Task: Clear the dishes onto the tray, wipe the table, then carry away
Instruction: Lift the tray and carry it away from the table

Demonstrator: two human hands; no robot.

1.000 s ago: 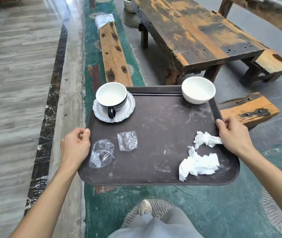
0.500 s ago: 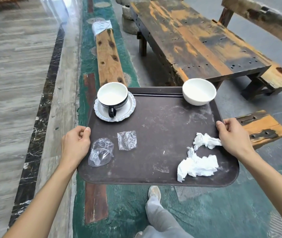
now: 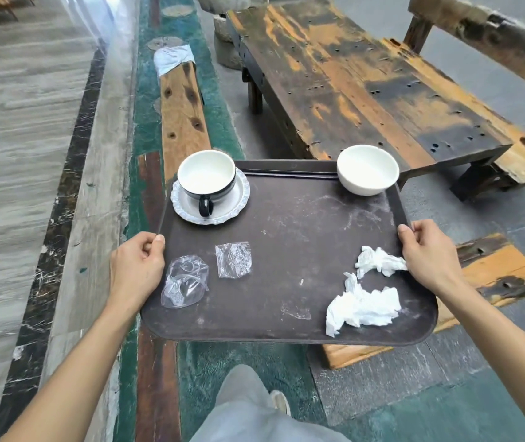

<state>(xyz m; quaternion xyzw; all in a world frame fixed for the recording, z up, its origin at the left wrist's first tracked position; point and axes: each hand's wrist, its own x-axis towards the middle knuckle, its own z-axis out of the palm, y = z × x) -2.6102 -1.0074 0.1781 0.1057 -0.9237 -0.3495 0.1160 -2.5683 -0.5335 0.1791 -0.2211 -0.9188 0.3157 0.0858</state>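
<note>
I hold a dark brown tray (image 3: pixel 286 224) level in front of me, above the floor. My left hand (image 3: pixel 136 269) grips its left rim and my right hand (image 3: pixel 430 256) grips its right rim. On the tray's far left stands a black-and-white cup (image 3: pixel 206 175) on a scalloped saucer (image 3: pixel 237 199). A white bowl (image 3: pixel 368 170) sits at the far right corner. Two clear plastic wrappers (image 3: pixel 184 282) lie near my left hand, the second wrapper (image 3: pixel 234 260) beside it. Crumpled white tissues (image 3: pixel 363 306) lie near my right hand.
A worn wooden table (image 3: pixel 366 81) stands ahead on the right, with a bench behind it (image 3: pixel 484 30). A narrow wooden bench (image 3: pixel 183 113) runs ahead on the left, a cloth (image 3: pixel 171 59) on its far end. A low wooden block (image 3: pixel 491 275) lies under the tray's right side. My leg and shoe (image 3: pixel 278 401) show below.
I have stepped forward with the tray; the table and benches have shifted nearer and to the right in view. Both hands keep the same grip on the tray's rims.
</note>
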